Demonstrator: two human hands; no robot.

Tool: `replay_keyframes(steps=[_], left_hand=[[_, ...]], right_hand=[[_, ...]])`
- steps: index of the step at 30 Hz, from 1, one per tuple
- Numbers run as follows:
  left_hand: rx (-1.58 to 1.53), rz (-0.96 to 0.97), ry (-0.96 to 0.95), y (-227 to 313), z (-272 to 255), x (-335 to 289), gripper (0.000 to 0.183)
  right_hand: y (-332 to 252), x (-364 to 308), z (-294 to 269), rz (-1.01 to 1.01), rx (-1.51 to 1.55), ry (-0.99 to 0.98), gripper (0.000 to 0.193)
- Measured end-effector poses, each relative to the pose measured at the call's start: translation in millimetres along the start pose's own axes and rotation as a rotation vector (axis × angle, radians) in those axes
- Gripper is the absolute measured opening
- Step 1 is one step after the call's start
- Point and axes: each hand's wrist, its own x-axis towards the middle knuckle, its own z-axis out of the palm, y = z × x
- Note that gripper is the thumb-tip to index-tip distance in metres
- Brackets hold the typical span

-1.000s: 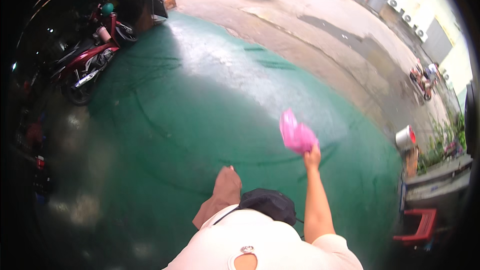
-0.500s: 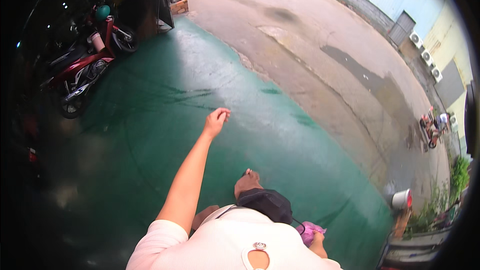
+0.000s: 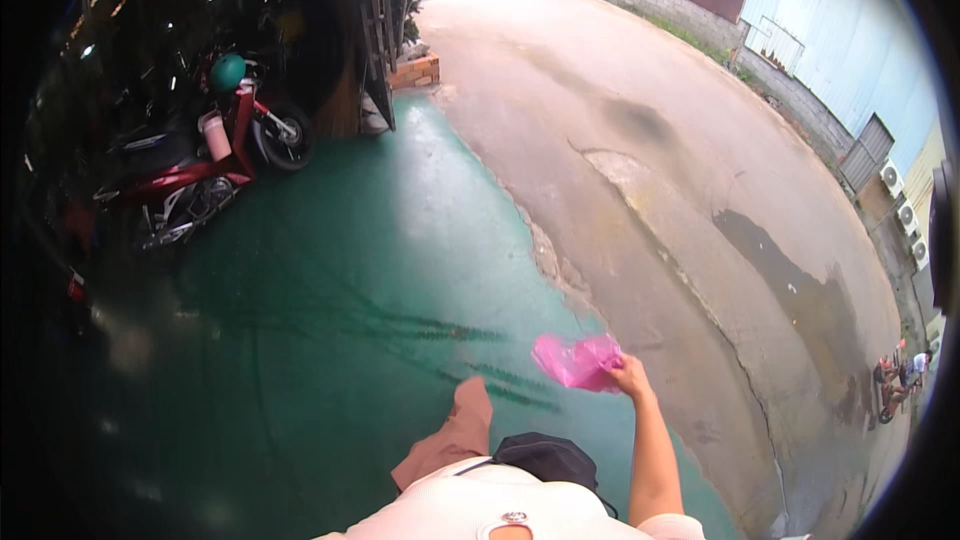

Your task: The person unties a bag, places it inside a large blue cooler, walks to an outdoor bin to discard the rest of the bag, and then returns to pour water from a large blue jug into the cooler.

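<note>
My right hand (image 3: pixel 628 377) is closed around one end of a thin, crumpled pink plastic bag (image 3: pixel 577 361). The bag hangs out in front of my body, over the edge of the green floor (image 3: pixel 330 240). My left hand is out of the picture. A black bag (image 3: pixel 547 459) with a cord lies against my front, below the pale top I wear. One brown trouser leg (image 3: pixel 455 430) reaches forward over the floor.
A red motorbike (image 3: pixel 205 175) with a green helmet (image 3: pixel 227 72) stands at the left. A low brick planter (image 3: pixel 415 71) edges the doorway. Beyond the green floor runs a concrete yard (image 3: pixel 560 90) with a wet patch (image 3: pixel 800 280). At far right, a person (image 3: pixel 915 368) is beside another motorbike (image 3: pixel 888 395).
My right hand has swung forward and up with the pink bag. My left hand has dropped out of view. The doorway and motorbike now appear larger and lower.
</note>
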Motion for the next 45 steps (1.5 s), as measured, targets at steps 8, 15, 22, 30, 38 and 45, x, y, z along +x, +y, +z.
replay_keyframes(steps=[8,15,22,30,38,45], left_hand=[[-0.313,0.841,0.396,484.3,-220.1,-114.7,0.023],[-0.493,1.636,0.241,817.7,-396.4,-323.7,0.021],[-0.594,1.235,-0.403,962.7,-448.9,-328.1,0.031],[-1.076,1.045,-0.855,1178.2,-655.7,-296.1,0.065],[-1.044,1.261,-0.642,1445.0,-777.1,-308.3,0.049],[-0.909,1.514,-0.363,1666.4,-905.9,-299.1,0.051]], right_hand=[[136.9,86.5,2.7,0.607,-0.445,-0.136,0.036],[253.7,217.9,-31.0,0.896,0.158,0.117,0.037],[-87.2,656.3,-94.8,0.184,-0.399,0.078,0.026],[-337.5,974.1,-30.9,-0.958,-0.57,0.011,0.016],[-379.2,1193.3,-74.5,-1.05,-0.592,-0.066,0.026],[-407.4,1456.6,-119.9,-0.977,-0.434,0.271,0.057]])
